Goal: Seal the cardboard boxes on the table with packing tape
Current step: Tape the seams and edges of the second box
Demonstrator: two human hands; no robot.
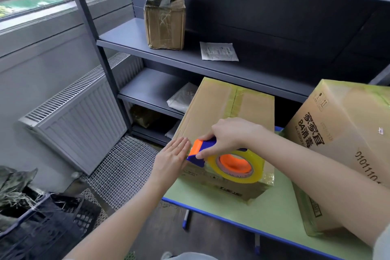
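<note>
R hand is gripping the dispenser, fingers curling over the blue handle, thumb sitting by the orange blade end. It's holding the tool so the roll is lying against the near-left top edge of the box. L hand is lying flat, fingers straight & together, pressing on the box's left side just beside the blade end. It's prob. pinning or smoothing a tape end there, tho the tape is too clear to make out at that spot.

Box is sitting on the table, near its left edge. A yellowish strip is already running down the top centre seam, and glossy tape is showing along the near bottom edge & corner. So the main seam is looking done, w/ the hands now working the left edge.

2nd box is standing at the right of the table, close beside the first. It's showing yellowish tape along its upper edges & lower near corner. Its top is mostly out of view, so I can't tell if that seam is closed.

Judging by this, the job is getting well along. Remaining: finishing & cutting this strip, then checking the faces hidden from here.
</note>
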